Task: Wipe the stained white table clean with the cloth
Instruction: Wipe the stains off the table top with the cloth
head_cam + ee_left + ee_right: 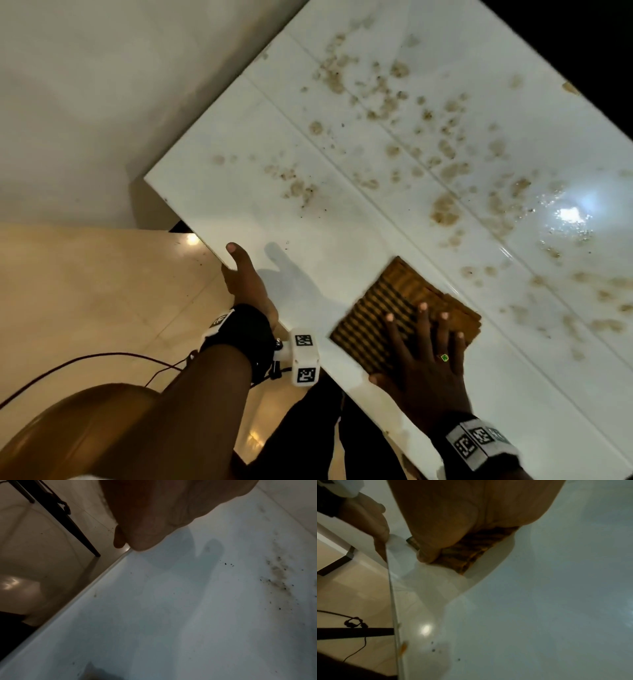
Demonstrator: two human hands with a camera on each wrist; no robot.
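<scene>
Our right hand [424, 363] lies flat, fingers spread, pressing the cloth [394, 315] down near the table [260, 205] edge so it rubs. Our left hand [245, 277] holds that edge, thumb on top, keeping us steady. Brown stains [445, 209] wait farther on.

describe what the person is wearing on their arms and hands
Both forearms are bare, with no sleeves. Each wrist carries a black strap with white blocks printed with black square markers: left wrist, right wrist. The right hand wears a ring with a green stone.
</scene>
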